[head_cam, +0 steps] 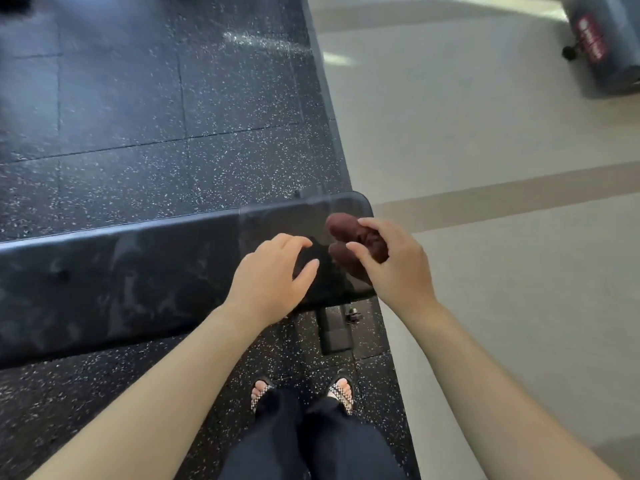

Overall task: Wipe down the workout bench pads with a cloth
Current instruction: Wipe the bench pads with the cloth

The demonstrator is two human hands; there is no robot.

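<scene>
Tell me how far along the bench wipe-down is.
Done: smeary streaks cover the long bench pad, so it looks wiped. In hand: the right hand holds the bunched brown cloth over the end pad; the left hand hovers open, empty. Left: the end pad, which looks less streaked.

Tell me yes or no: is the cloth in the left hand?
No. The brown cloth is bunched in the right hand, while the left hand hovers empty over the bench pad.

Red label (590,38) on grey equipment (613,64): blurred, unreadable.
</scene>
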